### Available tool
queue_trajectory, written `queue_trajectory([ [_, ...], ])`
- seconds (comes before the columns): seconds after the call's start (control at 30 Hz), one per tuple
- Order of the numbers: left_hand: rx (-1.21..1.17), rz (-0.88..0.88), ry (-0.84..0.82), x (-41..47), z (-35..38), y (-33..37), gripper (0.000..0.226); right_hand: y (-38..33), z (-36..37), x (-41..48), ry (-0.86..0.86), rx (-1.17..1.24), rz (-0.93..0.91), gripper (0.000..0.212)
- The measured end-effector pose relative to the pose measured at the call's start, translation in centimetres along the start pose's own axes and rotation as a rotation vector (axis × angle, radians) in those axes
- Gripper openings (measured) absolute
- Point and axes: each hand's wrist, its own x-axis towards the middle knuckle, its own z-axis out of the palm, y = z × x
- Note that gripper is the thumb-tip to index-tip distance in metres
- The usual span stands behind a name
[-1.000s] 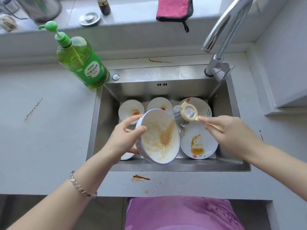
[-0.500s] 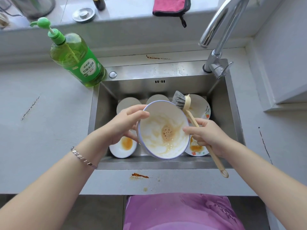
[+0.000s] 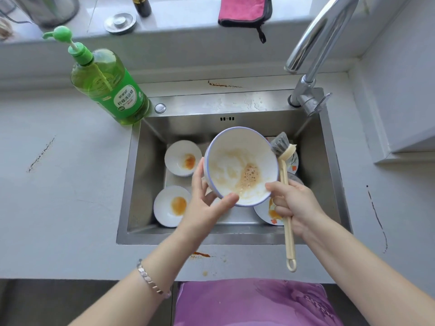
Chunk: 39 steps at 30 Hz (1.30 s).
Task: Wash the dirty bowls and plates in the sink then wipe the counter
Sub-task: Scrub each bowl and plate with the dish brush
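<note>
Where brown froth pools, round glossy bowl tilts

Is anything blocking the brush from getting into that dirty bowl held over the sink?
Nothing visible does. The brush sits just outside the bowl, at its right rim; its mouth is uncovered, and the left hand grips only the lower-left edge.

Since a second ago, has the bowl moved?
Yes. The bowl has shifted away from the sink front rim, toward the overflow slots in its back wall.
</note>
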Motion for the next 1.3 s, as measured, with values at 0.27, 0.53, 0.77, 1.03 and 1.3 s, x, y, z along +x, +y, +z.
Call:
queue_trajectory([
  [0.27, -0.17, 0.26, 0.388, -0.1, 2.7, 1.0, 0.067, 0.5, 2.3, -2.3, -0.103, 0.222, 0.015, 0.014],
  [0.53, 0.142, 0.236, 0.342, 0.9, -1.6, 2.9, 0.049, -3.4, -2.4, -3.1, -0.075, -0.863, -0.655, 0.04],
  [0.77, 0.475, 0.149, 0.286, 1.0, -1.7, 3.6, 0.052, -2.6, -1.2, -2.4, -0.167, -1.737, -0.72, 0.042],
  [1.03, 0.52, 0.027, 0.229, 0.5, -1.1, 3.5, 0.042, -0.1, -0.2, -3.7, -0.493, -1.399, -0.482, 0.038],
  [1.3, 0.439, -0.039, 0.288, 1.2, -0.5, 3.7, 0.04, -0.4, 0.5, -2.6, -0.205, -1.804, -0.611, 0.055],
])
